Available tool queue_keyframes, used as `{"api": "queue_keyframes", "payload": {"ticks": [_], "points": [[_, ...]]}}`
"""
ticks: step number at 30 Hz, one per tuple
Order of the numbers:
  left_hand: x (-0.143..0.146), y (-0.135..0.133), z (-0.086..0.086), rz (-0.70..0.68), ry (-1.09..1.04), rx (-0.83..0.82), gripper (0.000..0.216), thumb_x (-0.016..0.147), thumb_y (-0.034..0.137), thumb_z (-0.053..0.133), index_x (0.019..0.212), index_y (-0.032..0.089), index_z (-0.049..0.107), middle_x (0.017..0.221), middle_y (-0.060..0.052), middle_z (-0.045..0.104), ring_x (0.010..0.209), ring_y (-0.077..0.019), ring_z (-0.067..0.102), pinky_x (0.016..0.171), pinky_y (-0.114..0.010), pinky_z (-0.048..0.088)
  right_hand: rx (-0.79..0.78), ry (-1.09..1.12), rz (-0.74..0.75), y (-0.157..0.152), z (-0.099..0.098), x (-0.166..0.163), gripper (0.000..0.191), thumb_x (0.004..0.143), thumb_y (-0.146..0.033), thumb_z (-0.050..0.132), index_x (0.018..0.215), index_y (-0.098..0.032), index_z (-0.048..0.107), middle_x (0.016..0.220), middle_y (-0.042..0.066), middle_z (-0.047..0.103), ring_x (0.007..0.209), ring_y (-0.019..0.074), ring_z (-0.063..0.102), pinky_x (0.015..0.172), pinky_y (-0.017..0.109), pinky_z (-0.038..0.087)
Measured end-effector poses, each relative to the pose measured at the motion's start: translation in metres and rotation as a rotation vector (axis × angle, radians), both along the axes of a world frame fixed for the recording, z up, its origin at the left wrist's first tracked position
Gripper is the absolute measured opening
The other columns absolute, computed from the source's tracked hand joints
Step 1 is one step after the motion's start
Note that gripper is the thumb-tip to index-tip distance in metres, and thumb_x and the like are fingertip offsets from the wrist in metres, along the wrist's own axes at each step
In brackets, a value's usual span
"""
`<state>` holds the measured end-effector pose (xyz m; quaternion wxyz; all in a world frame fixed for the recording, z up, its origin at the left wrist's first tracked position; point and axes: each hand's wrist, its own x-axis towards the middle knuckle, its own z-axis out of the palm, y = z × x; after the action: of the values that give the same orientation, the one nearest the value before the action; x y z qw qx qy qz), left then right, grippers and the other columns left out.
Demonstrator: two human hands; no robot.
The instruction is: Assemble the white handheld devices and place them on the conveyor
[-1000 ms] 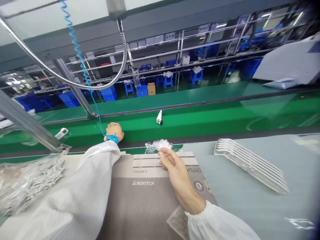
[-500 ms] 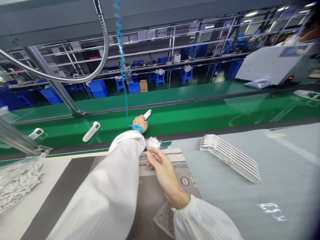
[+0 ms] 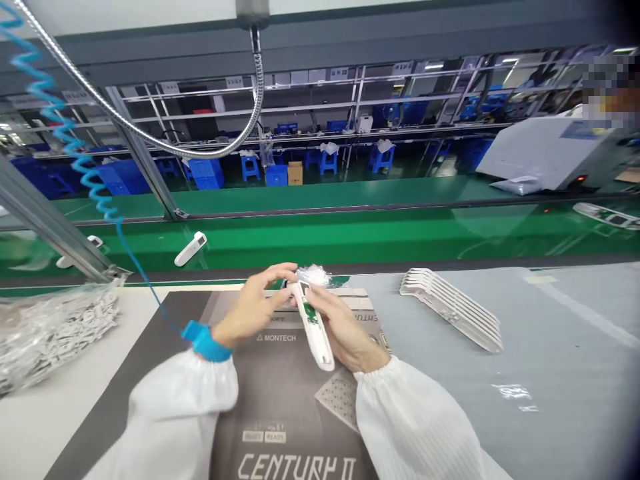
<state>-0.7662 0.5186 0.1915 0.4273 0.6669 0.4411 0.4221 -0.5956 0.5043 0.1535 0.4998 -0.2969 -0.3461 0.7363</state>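
Between my two hands is a white handheld device (image 3: pixel 320 345), a long narrow housing with a green circuit board (image 3: pixel 311 312) showing along its face. My right hand (image 3: pixel 349 331) is closed around its right side. My left hand (image 3: pixel 255 301), with a blue wrist strap (image 3: pixel 207 341) at the wrist, pinches the device's far end with thumb and fingers. Just behind the fingers is a crumpled clear plastic bag (image 3: pixel 316 274). Under both hands lies a dark printed cardboard box panel (image 3: pixel 280 393).
On the green conveyor belt (image 3: pixel 400 233) lie similar white devices, one (image 3: pixel 191 249) to the left. A nested stack of white shells (image 3: pixel 450 310) rests at right. A bag of small white parts (image 3: pixel 60 333) sits at left. The blue coiled cord (image 3: pixel 80 150) runs to my left wrist.
My left hand has come back from the conveyor with a white device, which is now at my right hand over the cardboard. Both hands now hold it. The view has shifted slightly.
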Motion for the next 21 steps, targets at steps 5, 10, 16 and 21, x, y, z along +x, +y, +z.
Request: {"api": "queue_keyframes", "payload": {"ticks": [5,10,16,21], "points": [[0.018,-0.023,-0.04,0.182,-0.145,-0.283,0.038,0.091,0.044,0.056,0.114,0.015,0.059,0.101,-0.012,0.07,0.088,-0.0205,0.068,0.078,-0.035,0.056,0.195,-0.252,-0.165,-0.003,-0.018,-0.011,0.046,0.078,-0.048,0.078,0.111,-0.027,0.053,0.079,-0.004,0.067,0.062,0.0142,0.059,0.063,0.029,0.048],[0.017,-0.031,-0.038,0.069,0.079,-0.171,0.035,0.089,0.029,0.056,0.122,0.017,0.062,0.093,-0.006,0.07,0.065,-0.0147,0.061,0.066,-0.03,0.052,0.54,-0.812,-0.41,0.001,-0.018,0.004,0.022,0.092,-0.043,0.063,0.106,-0.027,0.067,0.096,0.003,0.068,0.072,0.0179,0.055,0.073,0.034,0.042],[0.012,-0.033,-0.033,0.087,0.237,-0.073,0.035,0.088,0.021,0.054,0.121,0.023,0.067,0.106,-0.006,0.072,0.078,-0.0179,0.064,0.073,-0.03,0.051,0.995,-1.282,-0.499,0.0,-0.011,0.012,0.014,0.097,-0.027,0.058,0.088,-0.027,0.068,0.099,0.003,0.07,0.091,0.0232,0.054,0.081,0.04,0.029],[0.009,-0.021,-0.035,0.26,-0.16,-0.284,0.026,0.086,0.025,0.059,0.108,0.012,0.065,0.087,-0.007,0.069,0.069,-0.0156,0.061,0.066,-0.027,0.048,0.971,-1.154,-0.401,-0.006,-0.01,0.003,0.019,0.1,-0.026,0.05,0.083,-0.023,0.058,0.098,0.002,0.069,0.091,0.0209,0.055,0.085,0.038,0.032]]}}
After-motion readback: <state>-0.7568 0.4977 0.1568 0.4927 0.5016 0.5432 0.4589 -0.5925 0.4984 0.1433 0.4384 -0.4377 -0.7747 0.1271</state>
